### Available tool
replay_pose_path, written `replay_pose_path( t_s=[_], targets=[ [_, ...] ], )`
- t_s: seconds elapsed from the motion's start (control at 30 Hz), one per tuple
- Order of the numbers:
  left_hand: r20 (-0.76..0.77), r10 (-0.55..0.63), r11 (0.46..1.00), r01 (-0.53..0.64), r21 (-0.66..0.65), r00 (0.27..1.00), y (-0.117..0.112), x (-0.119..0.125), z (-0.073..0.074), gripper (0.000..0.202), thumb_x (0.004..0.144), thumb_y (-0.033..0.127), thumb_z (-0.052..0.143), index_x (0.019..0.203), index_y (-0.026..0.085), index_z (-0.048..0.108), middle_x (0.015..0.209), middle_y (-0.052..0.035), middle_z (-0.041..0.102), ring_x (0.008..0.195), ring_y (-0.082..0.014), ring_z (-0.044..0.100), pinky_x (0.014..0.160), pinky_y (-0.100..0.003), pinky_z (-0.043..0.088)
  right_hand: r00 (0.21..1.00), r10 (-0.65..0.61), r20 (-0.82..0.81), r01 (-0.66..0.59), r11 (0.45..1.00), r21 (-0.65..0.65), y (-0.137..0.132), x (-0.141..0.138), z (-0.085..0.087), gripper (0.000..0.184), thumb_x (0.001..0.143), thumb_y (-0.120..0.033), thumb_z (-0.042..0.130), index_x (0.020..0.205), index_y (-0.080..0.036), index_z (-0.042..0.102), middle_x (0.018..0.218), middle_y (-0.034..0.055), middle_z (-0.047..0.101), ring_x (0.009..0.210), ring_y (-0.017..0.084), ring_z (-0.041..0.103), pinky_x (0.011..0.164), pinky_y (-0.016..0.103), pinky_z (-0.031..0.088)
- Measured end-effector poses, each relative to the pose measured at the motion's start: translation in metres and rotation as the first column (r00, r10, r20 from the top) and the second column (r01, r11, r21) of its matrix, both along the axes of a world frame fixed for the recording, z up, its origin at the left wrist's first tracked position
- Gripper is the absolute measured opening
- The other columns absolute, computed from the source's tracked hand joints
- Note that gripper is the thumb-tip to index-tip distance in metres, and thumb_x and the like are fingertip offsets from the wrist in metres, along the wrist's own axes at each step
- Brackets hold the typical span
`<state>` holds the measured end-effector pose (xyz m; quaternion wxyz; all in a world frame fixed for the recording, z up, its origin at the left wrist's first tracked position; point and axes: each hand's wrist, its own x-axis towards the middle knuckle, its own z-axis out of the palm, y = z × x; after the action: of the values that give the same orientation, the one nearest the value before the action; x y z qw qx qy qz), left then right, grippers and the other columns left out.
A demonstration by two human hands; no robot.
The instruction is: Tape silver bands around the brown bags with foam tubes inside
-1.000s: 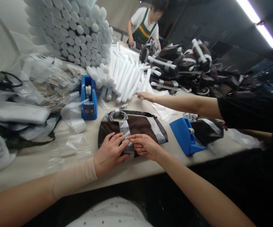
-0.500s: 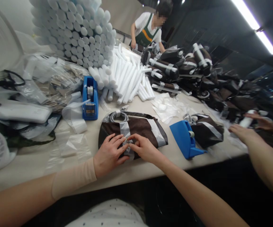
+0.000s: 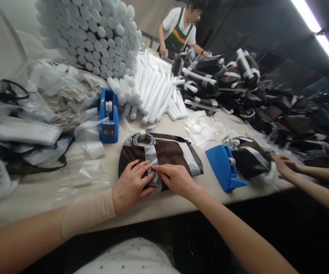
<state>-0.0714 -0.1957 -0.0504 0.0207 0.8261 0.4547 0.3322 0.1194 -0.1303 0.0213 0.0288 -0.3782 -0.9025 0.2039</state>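
Note:
My left hand (image 3: 131, 186) and my right hand (image 3: 177, 179) rest on a rolled brown fabric bundle (image 3: 167, 154), their fingertips meeting at a strip of grey tape (image 3: 152, 163) wrapped around it. The left fingers lie spread over the tape's left side, and the right fingertips press in at its middle. A coil of grey cord (image 3: 143, 139) sits at the bundle's far end. The bundle's underside is hidden against the table.
A blue tape dispenser (image 3: 224, 167) lies on its side to the right, beside another taped bundle (image 3: 251, 160) touched by a co-worker's hand (image 3: 281, 165). Another blue dispenser (image 3: 108, 118), white foam rolls (image 3: 153, 91), plastic bags (image 3: 88, 139) and piled bundles (image 3: 207, 80) crowd the table.
The co-worker's arms have withdrawn rightward from across the table, and their hand now sits by the right-hand bundle. My hands stay on the tape, with the right fingers shifted slightly.

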Motion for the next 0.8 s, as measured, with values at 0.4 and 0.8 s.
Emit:
replay_pose_path(
  t_s=[0.4,0.8],
  targets=[
    [-0.033,0.002,0.999,0.0,0.041,0.999,0.0,-0.001,0.0,0.034,0.089,0.038,0.063,0.114,0.016,0.066,0.12,-0.0162,0.063,0.122,-0.0297,0.055,0.104,-0.051,0.041,0.989,-0.086,0.122,0.079,0.995,0.056,0.002,-0.004,0.002,0.046,0.094,-0.017,0.046,0.136,-0.031,0.056,0.101,0.0057,0.074,0.086,0.022,0.069,0.073,0.028,0.044],
    [-0.103,0.039,0.997,-0.033,0.063,0.994,-0.004,0.004,0.033,0.092,0.083,0.061,0.059,0.151,0.009,0.024,0.158,-0.0226,0.021,0.145,-0.0361,0.023,0.117,-0.053,0.02,0.796,-0.387,-0.466,0.549,0.786,0.284,0.029,0.094,0.018,0.046,0.096,-0.043,0.045,0.127,-0.013,0.061,0.108,0.0146,0.069,0.102,0.027,0.062,0.093,0.041,0.048]
  ],
)
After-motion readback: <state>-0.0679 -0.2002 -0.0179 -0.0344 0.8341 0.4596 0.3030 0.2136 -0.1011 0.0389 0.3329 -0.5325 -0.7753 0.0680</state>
